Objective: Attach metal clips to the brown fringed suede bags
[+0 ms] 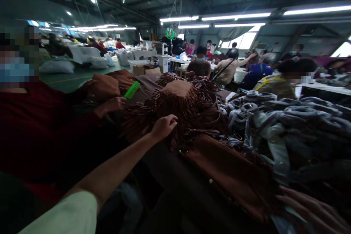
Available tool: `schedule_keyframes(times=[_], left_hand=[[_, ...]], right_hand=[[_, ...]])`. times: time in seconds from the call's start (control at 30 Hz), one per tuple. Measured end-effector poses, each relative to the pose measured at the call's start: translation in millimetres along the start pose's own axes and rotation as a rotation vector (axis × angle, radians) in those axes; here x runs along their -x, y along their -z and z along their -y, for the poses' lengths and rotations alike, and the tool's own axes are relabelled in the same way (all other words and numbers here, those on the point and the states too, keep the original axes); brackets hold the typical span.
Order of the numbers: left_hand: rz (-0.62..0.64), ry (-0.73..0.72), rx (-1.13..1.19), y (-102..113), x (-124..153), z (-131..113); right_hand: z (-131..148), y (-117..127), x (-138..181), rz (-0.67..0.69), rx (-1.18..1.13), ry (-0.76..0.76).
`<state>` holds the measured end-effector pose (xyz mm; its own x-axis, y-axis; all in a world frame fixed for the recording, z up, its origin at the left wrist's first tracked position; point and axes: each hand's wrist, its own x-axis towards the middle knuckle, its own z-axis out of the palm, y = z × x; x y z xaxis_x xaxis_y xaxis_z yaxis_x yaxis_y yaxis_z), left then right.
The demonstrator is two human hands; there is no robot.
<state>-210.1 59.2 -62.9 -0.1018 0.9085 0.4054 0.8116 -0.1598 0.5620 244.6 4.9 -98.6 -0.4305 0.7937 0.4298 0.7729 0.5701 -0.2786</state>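
Observation:
My left hand (163, 126) reaches forward to a brown fringed bag (178, 98) on top of a pile, and its fingers curl into the hanging fringe. My right hand (311, 208) is at the bottom right, blurred, with its fingers stretched out. It lies by the lower edge of a flat brown suede bag (233, 175), which rests in front of the pile.
A co-worker in dark red sits close on my left; their hand (111, 105) holds a green comb (132, 90) at another brown bag (102, 86). Grey bags with straps (287, 117) are heaped on the right. Several people work at tables behind.

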Motion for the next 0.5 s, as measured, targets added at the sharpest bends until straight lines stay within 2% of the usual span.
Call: schedule_keyframes(times=[0.1,0.17,0.23,0.33,0.5], left_hand=[[0.203,-0.171,0.071,-29.1,31.4,-13.5],[0.287,-0.291,0.109,-50.2,54.3,-23.8],[0.309,-0.367,0.131,-66.3,70.4,-32.3],[0.347,-0.411,0.140,-79.6,80.4,-44.5],[0.385,-0.501,0.139,-92.5,92.9,-76.2]], right_hand=[[41.2,-10.1,17.4,0.142,0.045,0.028],[63.0,-25.8,19.4,0.122,0.124,-0.094],[75.5,-41.1,19.2,0.059,0.189,-0.218],[79.4,-54.2,21.3,0.047,0.219,-0.278],[72.2,-56.0,24.9,0.067,0.206,-0.174]])
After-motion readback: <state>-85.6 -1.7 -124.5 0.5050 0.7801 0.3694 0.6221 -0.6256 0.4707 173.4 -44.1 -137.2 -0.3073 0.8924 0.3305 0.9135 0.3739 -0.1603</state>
